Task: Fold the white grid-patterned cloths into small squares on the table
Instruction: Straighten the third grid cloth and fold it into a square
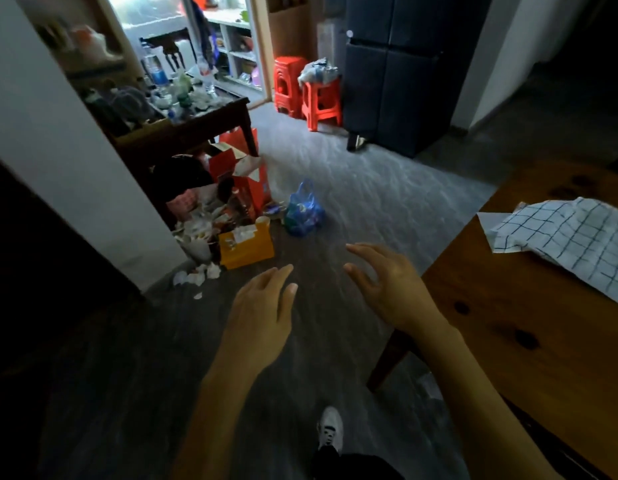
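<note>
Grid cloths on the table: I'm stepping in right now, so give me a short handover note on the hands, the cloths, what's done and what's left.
Left hand: open, holds nothing, out over the floor.
Right hand: open, fingers spread, holds nothing, short of the table edge.
Grid cloths: lying rumpled and unfolded on the wooden table at the right; the pile runs out of view, so the count is unclear.
Done: no folded square in view.
Left: reach the table, spread each cloth flat and fold it into a small square.
</note>
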Motion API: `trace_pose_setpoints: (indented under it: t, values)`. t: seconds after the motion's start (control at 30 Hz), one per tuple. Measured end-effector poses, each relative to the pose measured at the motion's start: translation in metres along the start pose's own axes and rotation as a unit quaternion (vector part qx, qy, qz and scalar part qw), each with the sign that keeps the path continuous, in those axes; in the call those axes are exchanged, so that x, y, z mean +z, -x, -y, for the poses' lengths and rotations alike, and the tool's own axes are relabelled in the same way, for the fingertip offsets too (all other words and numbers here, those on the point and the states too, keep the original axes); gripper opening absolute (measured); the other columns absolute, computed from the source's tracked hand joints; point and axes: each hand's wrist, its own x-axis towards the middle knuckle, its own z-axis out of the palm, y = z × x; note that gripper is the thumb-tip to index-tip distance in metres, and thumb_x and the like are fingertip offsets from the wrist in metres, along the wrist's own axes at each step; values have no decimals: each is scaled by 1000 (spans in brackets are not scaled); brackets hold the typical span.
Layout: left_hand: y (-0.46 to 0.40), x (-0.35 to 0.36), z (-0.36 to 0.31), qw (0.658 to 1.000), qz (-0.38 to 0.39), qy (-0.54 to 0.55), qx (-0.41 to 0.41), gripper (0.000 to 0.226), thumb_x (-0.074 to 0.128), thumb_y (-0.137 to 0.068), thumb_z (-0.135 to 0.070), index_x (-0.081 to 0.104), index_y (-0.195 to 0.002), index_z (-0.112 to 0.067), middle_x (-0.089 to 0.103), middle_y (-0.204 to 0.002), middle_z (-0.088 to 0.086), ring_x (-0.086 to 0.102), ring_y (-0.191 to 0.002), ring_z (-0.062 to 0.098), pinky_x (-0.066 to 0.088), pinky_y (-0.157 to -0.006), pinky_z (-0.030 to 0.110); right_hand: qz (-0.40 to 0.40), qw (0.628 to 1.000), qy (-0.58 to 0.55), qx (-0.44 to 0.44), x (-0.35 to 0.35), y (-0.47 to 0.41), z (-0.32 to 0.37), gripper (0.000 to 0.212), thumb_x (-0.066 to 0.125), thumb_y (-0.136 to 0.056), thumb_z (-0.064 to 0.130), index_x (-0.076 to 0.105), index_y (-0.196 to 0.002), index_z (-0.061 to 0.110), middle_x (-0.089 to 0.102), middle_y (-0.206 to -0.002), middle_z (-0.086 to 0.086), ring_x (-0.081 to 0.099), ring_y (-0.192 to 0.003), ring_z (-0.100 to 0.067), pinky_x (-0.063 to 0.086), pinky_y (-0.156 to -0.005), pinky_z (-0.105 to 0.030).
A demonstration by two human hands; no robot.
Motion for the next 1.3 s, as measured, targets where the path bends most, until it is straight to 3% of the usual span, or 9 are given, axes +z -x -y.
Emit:
trace_pose_setpoints:
  t: [0.13, 0.33, 0.43, 0.57, 0.67, 0.83, 1.0, 1.1, 1.3]
  values:
    - [-91, 3, -3, 998, 35, -25, 51, 46, 31, -99, -42, 34, -143, -27, 39, -147, 1, 35, -135, 17, 31, -110, 35, -1, 998, -17, 53, 10, -67, -29, 42, 49, -96, 41, 48, -136, 26, 51, -138, 1, 46, -126, -14, 30, -102, -25]
    - [-217, -2, -29, 990, 78, -25, 118, 51, 33, -97, -46, 35, -143, -25, 38, -147, 2, 34, -135, 18, 29, -108, 33, -80, 994, -38, 65, -10, -156, -53, 36, 57, -95, 26, 58, -128, 13, 62, -126, -9, 57, -115, -25, 42, -98, -36]
    - [-267, 10, -35, 983, 116, 6, 138, 52, 33, -94, -49, 36, -142, -27, 40, -145, 1, 38, -132, 18, 36, -107, 37, -100, 989, -20, 109, -16, -184, -72, 39, 54, -97, 31, 55, -132, 15, 59, -131, -6, 54, -120, -23, 42, -99, -35]
    - [-334, 39, -36, 969, 164, 25, 183, 53, 34, -94, -51, 34, -142, -30, 38, -147, -2, 34, -134, 16, 32, -106, 32, -122, 973, -5, 197, -10, -214, -103, 43, 50, -97, 36, 49, -137, 20, 52, -139, -1, 46, -128, -16, 30, -102, -24]
    - [-386, 57, -40, 952, 196, 51, 228, 54, 34, -92, -53, 35, -141, -31, 41, -144, -3, 37, -132, 14, 35, -106, 33, -132, 956, -12, 262, -2, -242, -121, 45, 46, -96, 42, 46, -138, 26, 50, -141, 3, 45, -128, -12, 36, -107, -30]
    - [-464, 71, -56, 913, 227, 56, 334, 50, 40, -96, -44, 39, -142, -23, 45, -143, 1, 41, -130, 18, 34, -107, 33, -187, 927, -11, 326, -8, -285, -136, 45, 48, -98, 39, 47, -139, 21, 51, -140, -1, 46, -129, -16, 36, -104, -28]
    - [-523, 89, -81, 857, 288, 65, 421, 53, 39, -96, -47, 38, -143, -22, 43, -145, 1, 38, -133, 18, 32, -111, 39, -251, 882, 5, 399, -11, -295, -141, 50, 39, -93, 52, 49, -134, 26, 55, -134, 3, 51, -123, -13, 46, -100, -35]
    - [-536, 106, -94, 824, 328, 73, 456, 53, 38, -96, -47, 36, -143, -23, 42, -146, -1, 37, -134, 15, 31, -111, 35, -268, 859, 9, 437, -6, -289, -147, 40, 48, -95, 41, 52, -131, 23, 60, -126, 1, 55, -112, -9, 47, -94, -27]
    - [-558, 158, -148, 761, 375, 64, 526, 53, 39, -97, -46, 35, -144, -21, 40, -147, 0, 36, -134, 15, 27, -111, 31, -331, 800, 5, 501, -9, -278, -182, 35, 50, -97, 35, 55, -127, 17, 60, -115, 6, 56, -102, -9, 50, -90, -29]
